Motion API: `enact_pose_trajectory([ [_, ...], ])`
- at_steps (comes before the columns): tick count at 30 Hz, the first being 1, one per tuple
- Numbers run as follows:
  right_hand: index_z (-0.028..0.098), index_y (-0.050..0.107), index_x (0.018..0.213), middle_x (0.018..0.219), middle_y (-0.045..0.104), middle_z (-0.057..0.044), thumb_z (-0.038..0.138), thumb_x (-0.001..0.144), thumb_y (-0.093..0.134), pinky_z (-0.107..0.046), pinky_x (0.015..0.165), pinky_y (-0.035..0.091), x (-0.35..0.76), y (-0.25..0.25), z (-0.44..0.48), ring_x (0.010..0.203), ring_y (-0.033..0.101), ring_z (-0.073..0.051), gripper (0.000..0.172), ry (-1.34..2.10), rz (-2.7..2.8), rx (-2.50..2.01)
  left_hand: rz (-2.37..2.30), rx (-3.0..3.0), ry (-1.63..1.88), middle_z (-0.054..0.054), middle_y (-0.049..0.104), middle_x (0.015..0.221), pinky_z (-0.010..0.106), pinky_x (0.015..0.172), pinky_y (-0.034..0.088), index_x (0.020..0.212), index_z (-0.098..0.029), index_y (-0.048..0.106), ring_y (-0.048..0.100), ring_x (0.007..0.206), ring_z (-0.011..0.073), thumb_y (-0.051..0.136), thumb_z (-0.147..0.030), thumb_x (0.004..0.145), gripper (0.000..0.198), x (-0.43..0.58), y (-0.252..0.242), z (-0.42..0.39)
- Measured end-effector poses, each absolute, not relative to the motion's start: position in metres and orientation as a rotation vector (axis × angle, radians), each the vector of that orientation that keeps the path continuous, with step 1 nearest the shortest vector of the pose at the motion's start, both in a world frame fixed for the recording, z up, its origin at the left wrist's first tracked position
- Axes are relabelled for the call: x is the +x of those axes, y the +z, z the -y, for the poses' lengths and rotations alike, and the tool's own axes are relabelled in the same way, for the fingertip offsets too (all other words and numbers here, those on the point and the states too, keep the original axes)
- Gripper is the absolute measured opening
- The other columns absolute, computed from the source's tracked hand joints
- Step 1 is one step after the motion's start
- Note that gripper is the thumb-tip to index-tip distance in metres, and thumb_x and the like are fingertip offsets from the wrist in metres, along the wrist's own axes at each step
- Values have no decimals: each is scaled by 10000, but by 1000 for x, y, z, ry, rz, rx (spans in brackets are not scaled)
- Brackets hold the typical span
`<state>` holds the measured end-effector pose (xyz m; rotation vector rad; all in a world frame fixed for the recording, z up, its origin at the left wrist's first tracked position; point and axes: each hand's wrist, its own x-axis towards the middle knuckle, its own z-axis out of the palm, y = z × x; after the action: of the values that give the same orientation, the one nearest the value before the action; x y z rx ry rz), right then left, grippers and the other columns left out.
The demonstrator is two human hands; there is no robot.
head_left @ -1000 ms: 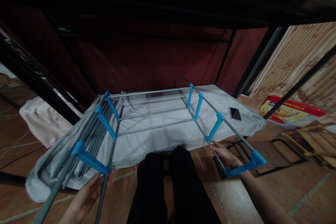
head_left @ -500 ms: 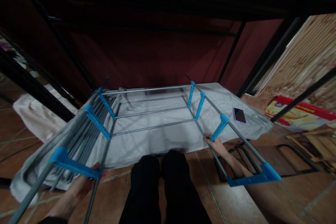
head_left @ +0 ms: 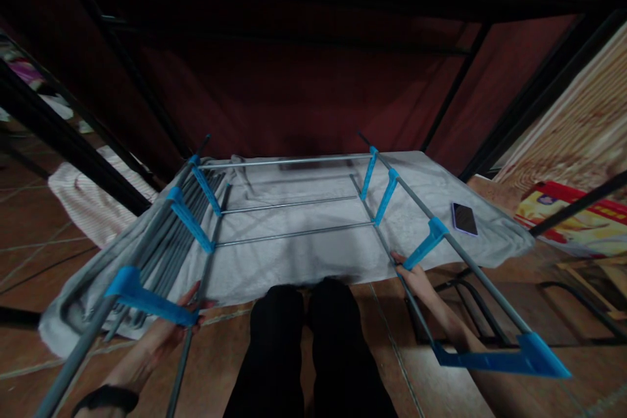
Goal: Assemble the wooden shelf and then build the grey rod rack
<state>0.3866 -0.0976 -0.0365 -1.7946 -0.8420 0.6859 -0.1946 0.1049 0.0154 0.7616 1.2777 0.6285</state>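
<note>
A half-built rack frame of grey metal tubes and blue plastic brackets stands over a grey cloth [head_left: 313,261]. My left hand [head_left: 169,333] is at the near left blue bracket [head_left: 151,304], its fingers closed around the lower left tube [head_left: 208,274] beside the bracket's end. On the other side my right hand [head_left: 411,277] grips the lower right tube [head_left: 385,241], just below another blue bracket [head_left: 426,245]. Thin crossbars [head_left: 294,235] join the two sides. Part of each hand is hidden by the tubes and brackets.
Several loose grey tubes [head_left: 169,261] lie on the cloth at left. A phone [head_left: 464,219] rests on its right part. Further right are a red and yellow box [head_left: 573,219] and a black-framed folding chair [head_left: 519,313]. Dark metal posts [head_left: 450,91] rise behind.
The view has shifted, so the frame and cloth sit further right. My left hand has moved slightly up beside the near left bracket. My right hand stays on its tube.
</note>
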Motion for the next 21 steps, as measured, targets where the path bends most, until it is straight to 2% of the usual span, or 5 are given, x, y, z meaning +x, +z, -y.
enact_pose_trajectory([
  [3, 196, 722, 1084, 1237, 662, -69, 339, 672, 601, -464, 1138, 318, 386, -38, 97, 1262, 524, -305, 452, 702, 845, -1784, -1278, 770, 616, 37, 690, 863, 212, 493, 510, 1514, -297, 252, 619, 547, 131, 721, -14, 624, 1044, -194, 15, -104],
  [8, 212, 715, 1106, 1236, 664, -37, 340, 669, 604, -485, 1142, 297, 387, -42, 92, 1265, 520, -305, 469, 706, 904, -1772, -1271, 805, 614, 17, 658, 773, 208, 474, 479, 1528, -280, 202, 609, 555, 146, 741, -53, 628, 1074, -199, 10, -108],
  [13, 206, 735, 1063, 1194, 686, -44, 328, 641, 617, -485, 1135, 310, 383, -36, 89, 1247, 534, -314, 455, 733, 927, -1752, -1262, 793, 557, 9, 650, 771, 204, 460, 469, 1534, -297, 164, 584, 523, 132, 737, -49, 636, 1094, -200, 13, -110],
  [21, 212, 734, 1029, 1143, 708, -58, 377, 650, 628, -515, 1127, 314, 381, -30, 92, 1255, 520, -340, 427, 735, 973, -1800, -1332, 729, 659, -7, 632, 682, 176, 452, 470, 1505, -256, 291, 599, 503, 125, 658, 1, 694, 927, -190, 23, -102],
])
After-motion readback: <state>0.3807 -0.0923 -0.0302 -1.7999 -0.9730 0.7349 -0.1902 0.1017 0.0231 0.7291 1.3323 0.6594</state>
